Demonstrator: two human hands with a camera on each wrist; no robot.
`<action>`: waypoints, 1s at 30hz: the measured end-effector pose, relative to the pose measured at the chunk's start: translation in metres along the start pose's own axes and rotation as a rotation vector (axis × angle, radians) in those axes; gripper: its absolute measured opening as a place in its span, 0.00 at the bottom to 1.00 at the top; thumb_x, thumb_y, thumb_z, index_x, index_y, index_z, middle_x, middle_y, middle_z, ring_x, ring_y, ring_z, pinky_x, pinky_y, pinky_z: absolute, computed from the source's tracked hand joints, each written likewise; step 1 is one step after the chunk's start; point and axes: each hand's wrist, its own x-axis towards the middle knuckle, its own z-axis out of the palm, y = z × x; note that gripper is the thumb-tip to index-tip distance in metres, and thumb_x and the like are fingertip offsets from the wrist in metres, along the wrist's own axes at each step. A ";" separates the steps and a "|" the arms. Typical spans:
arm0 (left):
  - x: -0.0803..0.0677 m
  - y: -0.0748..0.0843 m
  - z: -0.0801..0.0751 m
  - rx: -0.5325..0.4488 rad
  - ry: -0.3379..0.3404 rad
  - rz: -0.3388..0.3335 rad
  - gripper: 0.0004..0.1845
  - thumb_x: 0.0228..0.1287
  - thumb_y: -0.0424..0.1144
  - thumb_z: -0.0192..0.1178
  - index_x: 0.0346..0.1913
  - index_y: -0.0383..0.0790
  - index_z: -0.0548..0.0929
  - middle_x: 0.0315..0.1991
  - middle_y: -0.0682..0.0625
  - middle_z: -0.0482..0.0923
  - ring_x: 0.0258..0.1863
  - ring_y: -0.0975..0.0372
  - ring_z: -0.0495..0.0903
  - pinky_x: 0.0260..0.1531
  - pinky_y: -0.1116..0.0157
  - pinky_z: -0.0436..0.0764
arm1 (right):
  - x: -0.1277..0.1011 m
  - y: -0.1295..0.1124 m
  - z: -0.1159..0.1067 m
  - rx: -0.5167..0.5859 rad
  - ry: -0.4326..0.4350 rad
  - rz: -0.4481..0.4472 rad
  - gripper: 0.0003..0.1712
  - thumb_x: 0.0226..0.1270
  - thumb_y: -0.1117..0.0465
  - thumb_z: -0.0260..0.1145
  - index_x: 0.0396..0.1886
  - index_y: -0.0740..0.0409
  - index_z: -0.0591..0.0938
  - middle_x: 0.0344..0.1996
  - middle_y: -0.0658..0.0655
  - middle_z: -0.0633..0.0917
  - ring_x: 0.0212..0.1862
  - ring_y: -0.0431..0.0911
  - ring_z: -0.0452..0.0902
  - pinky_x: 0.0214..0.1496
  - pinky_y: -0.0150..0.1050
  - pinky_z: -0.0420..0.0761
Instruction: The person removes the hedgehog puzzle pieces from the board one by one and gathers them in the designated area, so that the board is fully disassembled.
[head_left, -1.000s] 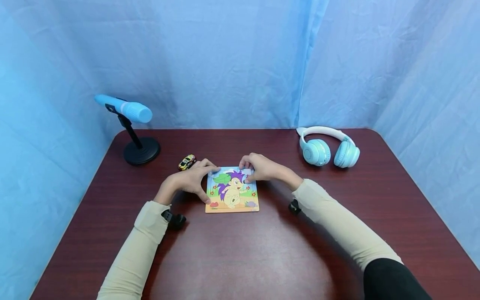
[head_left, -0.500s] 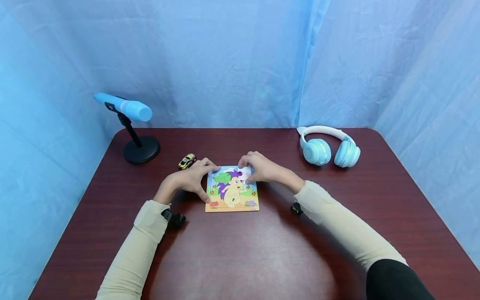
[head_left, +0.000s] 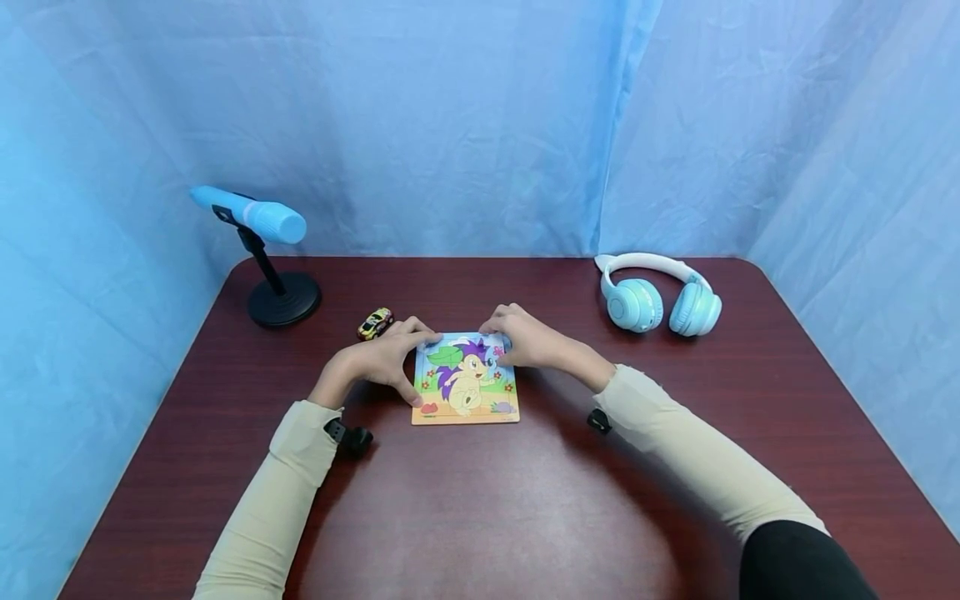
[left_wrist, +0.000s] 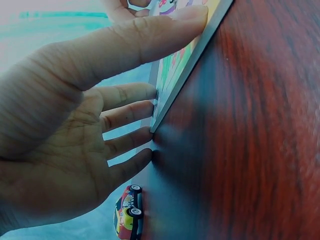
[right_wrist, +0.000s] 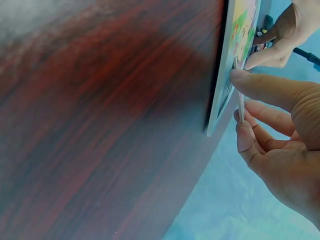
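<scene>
I see the puzzle board (head_left: pixel 465 379) lying flat near the middle of the surface (head_left: pixel 480 500), and both hands frame it, which I judge is how it is kept from sliding. My left hand (head_left: pixel 378 360) is spread, its fingertips (left_wrist: pixel 150 92) against the board's left edge and the thumb (left_wrist: pixel 150 37) laid over the near left corner — a brace, not a grasp. My right hand (head_left: pixel 525 337) sits at the far right corner, thumb and forefinger pinching a thin puzzle piece (right_wrist: pixel 240 102) that stands on edge above the board, as the right wrist view shows. From the head view that piece is hidden under the fingers, so I cannot tell its picture or which slot it belongs to. A toy car (head_left: pixel 374 323) sits just beyond the left hand — apart from it.
</scene>
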 end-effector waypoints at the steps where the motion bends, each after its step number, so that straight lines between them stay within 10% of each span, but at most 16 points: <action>1: 0.000 0.000 0.000 -0.001 0.000 0.000 0.56 0.47 0.47 0.82 0.78 0.36 0.63 0.68 0.41 0.63 0.67 0.48 0.61 0.66 0.46 0.71 | -0.001 0.001 0.001 -0.001 0.007 -0.006 0.27 0.60 0.65 0.77 0.60 0.66 0.83 0.54 0.64 0.80 0.55 0.55 0.70 0.55 0.49 0.78; 30: -0.001 0.000 0.000 -0.008 0.001 0.005 0.56 0.48 0.47 0.82 0.78 0.36 0.62 0.68 0.41 0.62 0.68 0.47 0.61 0.65 0.46 0.72 | -0.045 0.051 -0.014 -0.067 0.187 -0.181 0.20 0.61 0.65 0.76 0.54 0.60 0.87 0.49 0.58 0.87 0.48 0.50 0.74 0.49 0.45 0.76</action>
